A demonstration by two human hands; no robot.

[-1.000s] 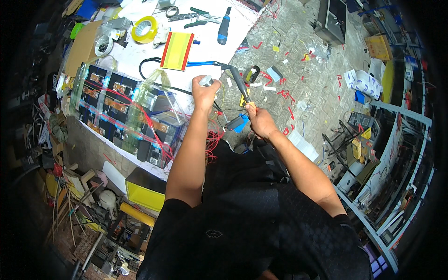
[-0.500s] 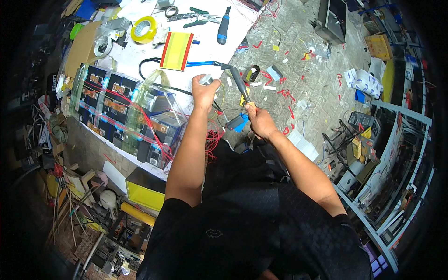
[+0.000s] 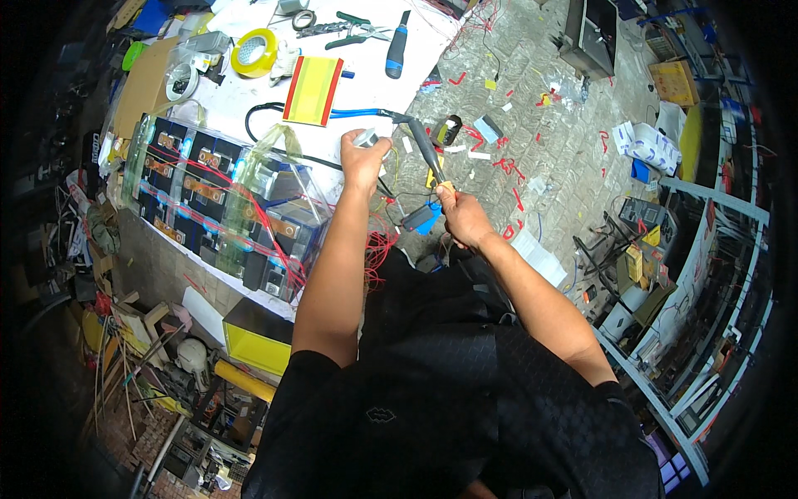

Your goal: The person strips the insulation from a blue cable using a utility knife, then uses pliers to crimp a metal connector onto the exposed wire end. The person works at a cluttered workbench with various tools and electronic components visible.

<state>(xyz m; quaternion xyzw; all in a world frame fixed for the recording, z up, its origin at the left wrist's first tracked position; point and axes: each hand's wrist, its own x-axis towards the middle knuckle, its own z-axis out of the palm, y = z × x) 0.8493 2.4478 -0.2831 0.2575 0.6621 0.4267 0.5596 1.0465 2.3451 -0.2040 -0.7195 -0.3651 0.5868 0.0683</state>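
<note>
My left hand is closed around a small silver-grey round piece at the table's right edge; its exact kind is unclear. Held in my right hand is a long dark rod-like tool with a tan part at the grip. Its far end lies close to the end of a blue cable, and I cannot tell whether they touch. That cable runs from a yellow board with red edges on the white tabletop. Left of my left forearm sits a taped pack of blue battery cells with red wires.
Yellow tape, green-handled pliers and a blue-handled knife lie on the table. Red scraps and papers litter the floor. A dark metal case stands far right; a metal rack lines the right.
The silver-grey piece in my left hand has tilted slightly. My right hand and the dark tool stay nearly still.
</note>
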